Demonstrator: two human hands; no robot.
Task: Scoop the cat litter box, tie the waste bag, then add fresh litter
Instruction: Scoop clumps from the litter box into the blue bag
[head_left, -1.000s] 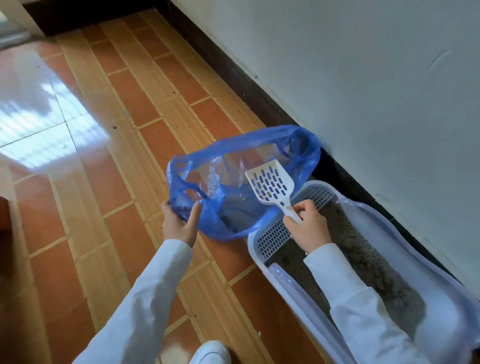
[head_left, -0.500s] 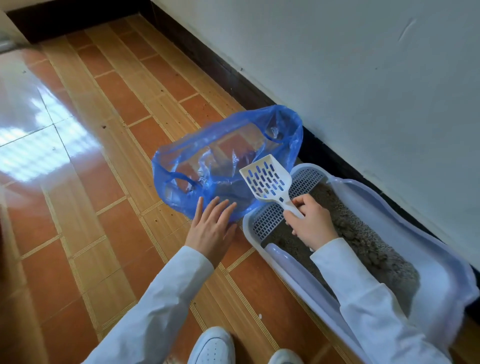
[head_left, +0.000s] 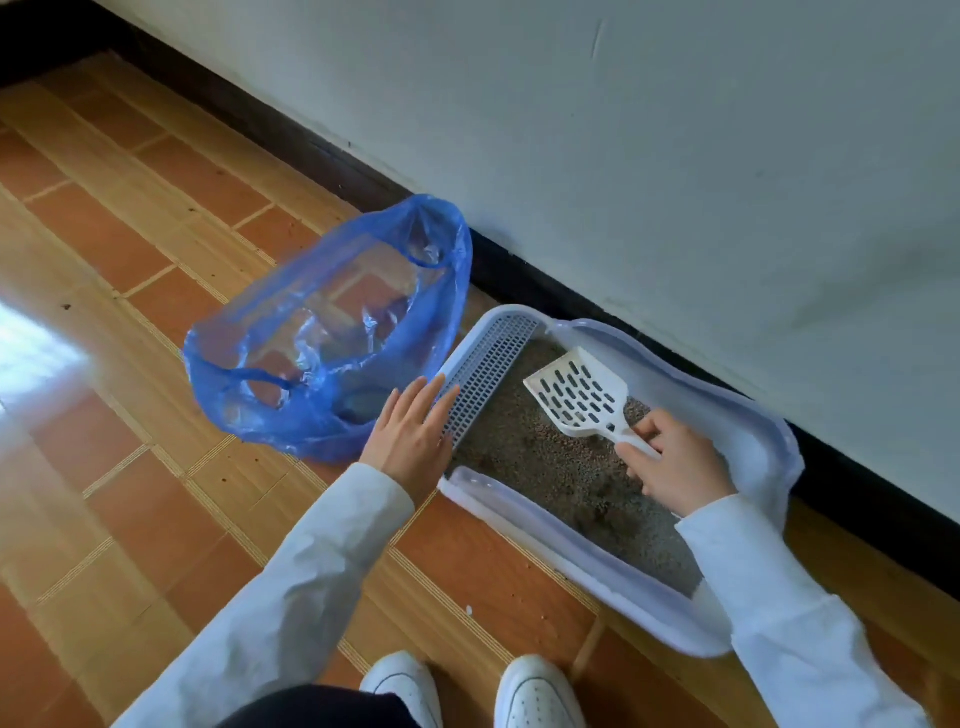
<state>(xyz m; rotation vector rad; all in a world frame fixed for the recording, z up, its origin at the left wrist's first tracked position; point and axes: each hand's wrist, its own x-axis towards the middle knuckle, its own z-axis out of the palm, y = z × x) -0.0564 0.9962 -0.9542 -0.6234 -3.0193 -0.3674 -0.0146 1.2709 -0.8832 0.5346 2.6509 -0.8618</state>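
Since 0.5 s ago the scoop (head_left: 576, 393) has gone from over the blue bag (head_left: 332, 332) to above the litter inside the litter box (head_left: 748, 415), and the L hand (head_left: 413, 436) has slid onto the box's near-left corner by the grille. Bag lies open on the floor just left of the box, touching it. L hand flat, fingers straight & spread on the box rim; R hand (head_left: 675, 465), over the box's middle, pinches the scoop handle, blade tilted up toward the box's far-left end.
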